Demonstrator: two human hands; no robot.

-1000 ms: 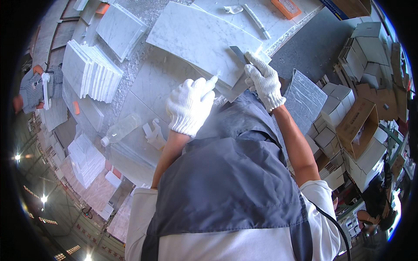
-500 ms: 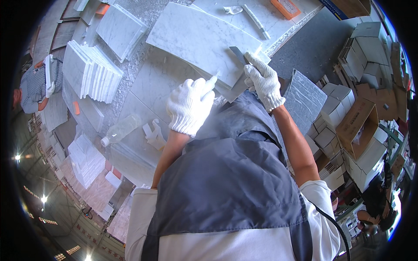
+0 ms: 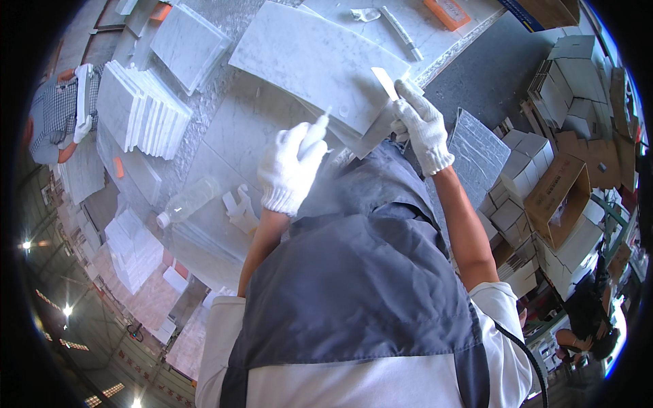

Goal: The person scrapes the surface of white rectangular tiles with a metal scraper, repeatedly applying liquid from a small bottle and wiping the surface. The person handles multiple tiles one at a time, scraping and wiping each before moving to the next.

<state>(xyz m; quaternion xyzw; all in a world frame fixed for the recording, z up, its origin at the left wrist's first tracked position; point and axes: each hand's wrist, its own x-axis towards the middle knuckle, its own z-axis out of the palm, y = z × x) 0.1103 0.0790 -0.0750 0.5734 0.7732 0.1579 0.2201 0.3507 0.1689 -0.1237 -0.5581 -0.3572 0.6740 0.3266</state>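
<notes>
White knitted gloves cover both of my hands. My left hand (image 3: pixel 291 168) is closed around a small pale tube (image 3: pixel 317 127) with a narrow tip, which points up and away over the near edge of a marble slab. In my right hand (image 3: pixel 423 129) is a flat-bladed scraper (image 3: pixel 383 83); its blade stands out to the upper left and its handle is hidden by the fingers. Beneath and beyond both hands lies the white, grey-veined marble slab (image 3: pixel 313 58), resting on other slabs near my lap.
A clear plastic bottle (image 3: pixel 190 200) and a loose white glove (image 3: pixel 241 212) lie left. Marble tiles (image 3: pixel 146 112) stand stacked beyond. A white tube (image 3: pixel 401 32) and an orange block (image 3: pixel 447 13) lie far off. Boxes (image 3: pixel 559 197) crowd the right. A co-worker (image 3: pixel 58 112) holds a slab at far left.
My left hand has shifted left with the tube. My right hand has moved slightly right, and the scraper blade has turned and now looks bright. The co-worker's slab has risen slightly.
</notes>
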